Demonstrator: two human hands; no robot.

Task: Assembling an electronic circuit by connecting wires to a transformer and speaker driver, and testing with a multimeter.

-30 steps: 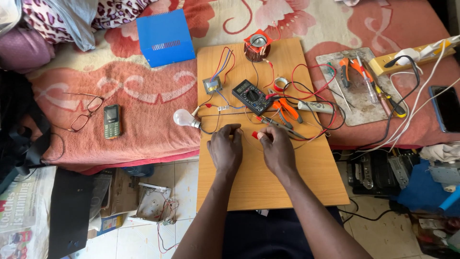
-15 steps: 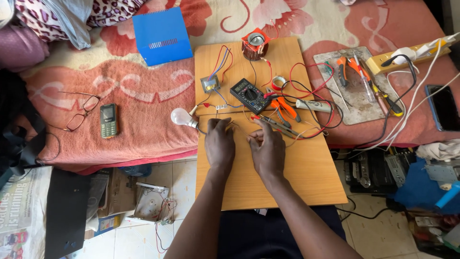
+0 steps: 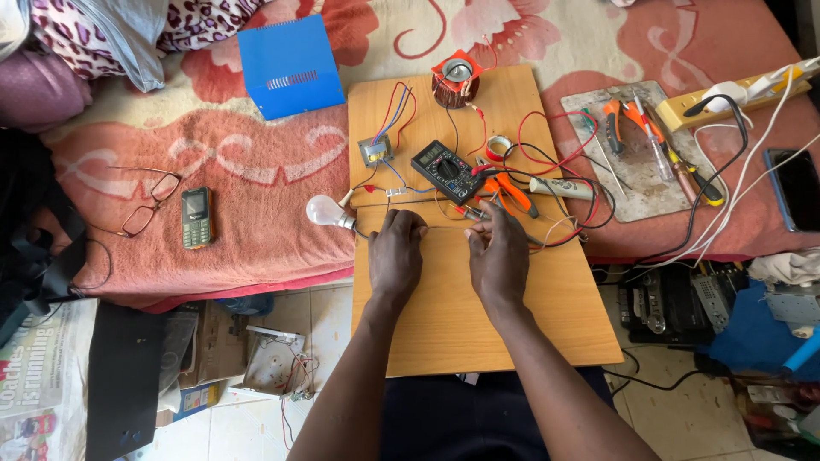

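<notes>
Both hands down on the wooden board (image 3: 478,316), side by side with a small gap between them. Left hand (image 3: 397,256) is curled, fingers closed on a thin wire (image 3: 444,227) that runs across to the right hand (image 3: 498,256); right fingertips pinch the same wire at its other end. Wire looks stretched straight between the two

Just ahead of the fingers: black multimeter (image 3: 447,169) with a round dial, orange-handled pliers (image 3: 510,193) to the right of it, red and black leads looped around both. White bulb (image 3: 325,210) lies just left of the left hand, at the board edge. Small grey transformer (image 3: 375,152) sits ahead of the left hand, with red and blue wires rising from it. Copper coil on a red bobbin (image 3: 454,81) at the far end of the board

Blue metal box (image 3: 289,64), flat, slotted vents on one side, well ahead and left of the hands on the pink flowered blanket (image 3: 256,171). Further left: small grey mobile phone (image 3: 196,217) and spectacles (image 3: 147,201). Right of the right hand: grey tray (image 3: 636,183) with screwdrivers and cutters, and beyond it a yellow power strip (image 3: 735,96) with white cables. Folded newspaper (image 3: 38,376), large black headline print, on the floor far left and behind the hands
</notes>
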